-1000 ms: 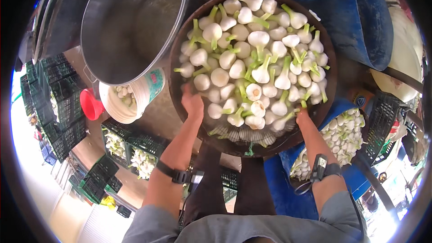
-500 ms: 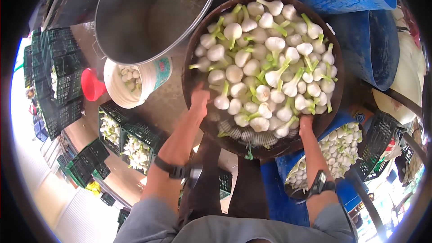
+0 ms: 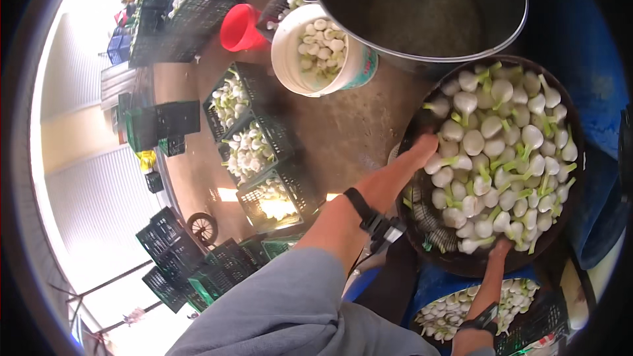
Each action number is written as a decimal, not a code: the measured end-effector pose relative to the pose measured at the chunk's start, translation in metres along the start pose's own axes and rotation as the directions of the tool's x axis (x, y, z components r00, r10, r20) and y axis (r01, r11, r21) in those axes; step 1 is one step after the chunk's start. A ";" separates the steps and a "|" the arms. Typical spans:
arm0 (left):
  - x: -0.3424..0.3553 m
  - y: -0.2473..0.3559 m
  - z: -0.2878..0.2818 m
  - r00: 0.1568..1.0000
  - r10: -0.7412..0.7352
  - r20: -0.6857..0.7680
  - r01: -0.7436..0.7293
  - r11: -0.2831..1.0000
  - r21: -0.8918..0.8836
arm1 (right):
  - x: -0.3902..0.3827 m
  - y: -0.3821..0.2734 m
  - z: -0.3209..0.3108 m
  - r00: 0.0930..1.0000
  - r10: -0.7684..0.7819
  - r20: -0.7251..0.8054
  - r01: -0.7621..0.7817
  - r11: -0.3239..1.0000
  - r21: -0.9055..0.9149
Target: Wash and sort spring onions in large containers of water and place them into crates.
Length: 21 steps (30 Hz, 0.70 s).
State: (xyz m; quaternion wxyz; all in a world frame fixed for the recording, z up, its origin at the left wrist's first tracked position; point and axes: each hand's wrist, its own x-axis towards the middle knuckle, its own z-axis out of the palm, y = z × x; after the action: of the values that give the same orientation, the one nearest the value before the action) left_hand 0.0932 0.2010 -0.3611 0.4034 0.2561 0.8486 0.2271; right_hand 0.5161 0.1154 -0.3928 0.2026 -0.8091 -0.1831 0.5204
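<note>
Garlic [image 3: 473,142] fills the tub [image 3: 560,221]; handling it seems the current step. Left hand [image 3: 425,146] and right hand [image 3: 501,248] reach in at its edges, fingers hidden, grip unclear. Shifting bulbs would call for gentle scooping.

The fingertips of the left hand [image 3: 423,148] are lost among the garlic bulbs [image 3: 491,126] at the left of the basin [image 3: 461,266]; the fingers of the right hand [image 3: 501,248], at the near side, are hidden, so their grip cannot be told; the top bulbs cover the lower ones and part of a ribbed rack [image 3: 435,229]; the far edge of view cuts off the metal pot [image 3: 425,16]; the basin and right forearm [image 3: 490,287] hide parts of the blue tub [image 3: 432,280]; a yellow thing [image 3: 146,159] at left is too small to name.
</note>
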 end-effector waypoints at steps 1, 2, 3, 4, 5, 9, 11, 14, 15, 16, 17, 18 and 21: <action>-0.009 0.012 -0.008 1.000 0.001 0.005 -0.001 1.000 -0.023 | -0.006 0.004 -0.016 1.000 0.014 0.024 -0.015 0.999 0.042; -0.025 0.029 -0.020 0.994 0.007 0.113 0.004 0.996 -0.095 | -0.011 0.013 -0.040 0.998 0.022 0.050 -0.026 0.996 0.083; -0.040 0.044 -0.030 0.972 0.036 0.232 0.005 0.985 -0.174 | -0.014 0.019 -0.065 0.996 0.017 0.084 -0.026 0.994 0.105; -0.042 0.025 -0.065 0.986 0.101 0.130 -0.096 0.994 -0.044 | -0.052 0.002 -0.011 0.992 0.008 0.129 -0.043 0.962 0.270; -0.049 0.015 -0.073 0.980 0.186 0.071 -0.179 0.979 -0.097 | -0.059 0.000 -0.021 0.999 -0.039 0.038 0.034 0.993 0.109; -0.097 0.035 -0.126 0.980 -0.011 0.198 0.110 0.860 -0.499 | -0.121 -0.012 0.000 0.995 -0.085 -0.059 0.096 0.971 0.217; -0.114 0.022 -0.130 0.980 0.026 0.197 0.087 0.834 -0.544 | -0.149 -0.019 -0.012 0.994 -0.106 -0.038 0.113 0.949 0.294; -0.148 0.029 -0.157 0.962 -0.117 0.247 0.228 0.843 -0.488 | -0.192 -0.046 -0.020 0.994 -0.077 -0.081 0.099 0.936 0.337; -0.157 0.054 -0.138 0.945 -0.112 0.308 0.270 0.798 -0.539 | -0.146 -0.019 -0.069 0.985 -0.019 -0.169 0.048 0.984 0.170; -0.162 0.056 -0.113 0.924 -0.089 0.371 0.290 0.795 -0.533 | -0.115 0.017 -0.128 0.963 0.050 -0.264 -0.051 0.999 0.003; -0.160 0.018 -0.126 0.971 -0.055 0.232 0.164 0.859 -0.486 | -0.146 -0.007 -0.066 0.960 -0.194 -0.204 0.194 0.981 -0.020; -0.146 0.010 -0.126 0.989 0.044 0.139 0.022 0.895 -0.445 | -0.157 -0.030 -0.053 0.972 -0.225 -0.070 0.230 0.971 0.065; -0.179 0.036 -0.169 0.986 -0.084 0.146 0.136 0.911 -0.390 | -0.203 -0.056 -0.039 0.987 -0.155 0.042 0.144 0.972 0.186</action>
State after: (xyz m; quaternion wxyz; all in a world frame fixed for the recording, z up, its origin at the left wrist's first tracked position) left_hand 0.0640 0.0876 -0.1415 0.5120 0.1342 0.7704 0.3555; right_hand 0.4676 0.0553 -0.1934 0.3091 -0.7560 -0.2008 0.5410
